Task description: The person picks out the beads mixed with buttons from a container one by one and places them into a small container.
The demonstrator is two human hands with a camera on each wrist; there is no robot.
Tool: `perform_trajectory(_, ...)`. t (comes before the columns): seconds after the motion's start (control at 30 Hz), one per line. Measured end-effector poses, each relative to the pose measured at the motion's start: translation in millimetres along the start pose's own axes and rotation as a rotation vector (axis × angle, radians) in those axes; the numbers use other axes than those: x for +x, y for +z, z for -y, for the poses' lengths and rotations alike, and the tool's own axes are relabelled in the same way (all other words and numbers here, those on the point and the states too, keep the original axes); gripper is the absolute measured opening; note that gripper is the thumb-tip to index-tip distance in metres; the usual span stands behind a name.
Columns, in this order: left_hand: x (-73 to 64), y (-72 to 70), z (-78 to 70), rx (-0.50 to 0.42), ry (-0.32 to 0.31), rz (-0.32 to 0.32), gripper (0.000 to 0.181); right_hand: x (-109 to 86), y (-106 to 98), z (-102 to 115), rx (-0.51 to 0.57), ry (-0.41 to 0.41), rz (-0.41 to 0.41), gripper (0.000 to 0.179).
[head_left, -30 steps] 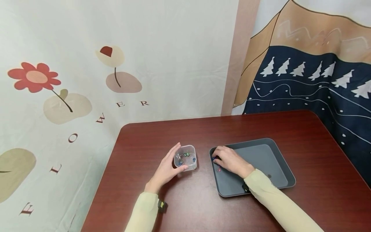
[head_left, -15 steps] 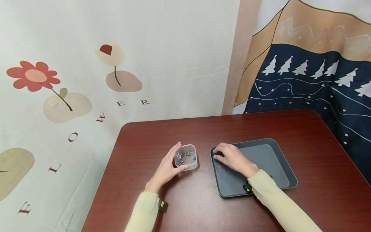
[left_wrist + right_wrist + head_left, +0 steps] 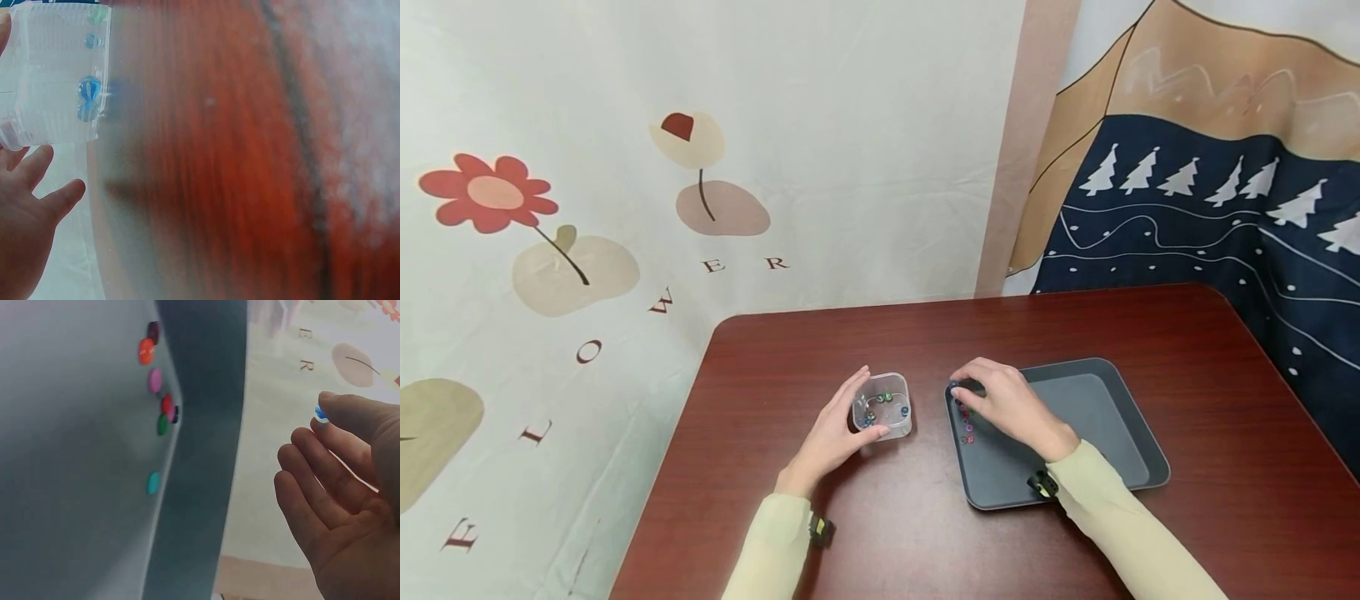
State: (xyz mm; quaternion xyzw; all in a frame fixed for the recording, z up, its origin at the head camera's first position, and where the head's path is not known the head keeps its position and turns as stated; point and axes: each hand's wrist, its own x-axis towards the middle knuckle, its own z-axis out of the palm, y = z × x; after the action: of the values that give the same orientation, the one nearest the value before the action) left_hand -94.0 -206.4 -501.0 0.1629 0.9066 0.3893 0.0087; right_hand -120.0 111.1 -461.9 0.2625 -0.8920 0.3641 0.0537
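My left hand (image 3: 829, 437) grips a clear plastic container (image 3: 898, 431) from its left side, thumb at the near edge and fingers at the far edge. Green and blue glass marbles lie on the container's floor, and the left wrist view shows a blue marble (image 3: 89, 88) through the wall. My right hand (image 3: 1013, 406) is above the far left corner of the grey tray (image 3: 1075, 408). Between its thumb and index finger it pinches a blue marble (image 3: 321, 413); the other fingers are loosely bent.
Small coloured pieces lie along the tray's left wall, among them an orange one (image 3: 146, 351), a pink one (image 3: 155, 380), a green one (image 3: 162, 424) and a turquoise one (image 3: 153, 483). Tray and container stand apart on the brown table (image 3: 910, 517); a printed curtain (image 3: 850, 167) hangs behind.
My right hand has risen from the tray's left side toward its far corner, with the blue marble pinched. More coloured pieces show beneath it. The left hand and container have stayed put.
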Motion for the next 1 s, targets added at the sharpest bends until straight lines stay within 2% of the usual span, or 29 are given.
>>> perform_trajectory(0.23, 0.5, 0.2, 0.6, 0.004, -0.001, -0.001, 0.096, 4.4, 1.1, 13.3, 0.036, -0.027, -0.041, 0.018)
perform_trajectory(0.63, 0.2, 0.5, 1.1, -0.010, 0.012, -0.008, 0.094, 18.3, 17.3, 41.1, 0.137, -0.102, -0.070, 0.018)
perform_trajectory(0.8, 0.5, 0.6, 2.1, -0.014, 0.019, -0.008, 0.094, 26.7, 27.6, 51.5, 0.132, -0.142, -0.070, 0.016)
perform_trajectory(1.0, 0.9, 1.1, 3.5, -0.013, 0.035, -0.008, 0.094, 33.8, 41.1, 58.3, 0.068, -0.189, -0.030, 0.017)
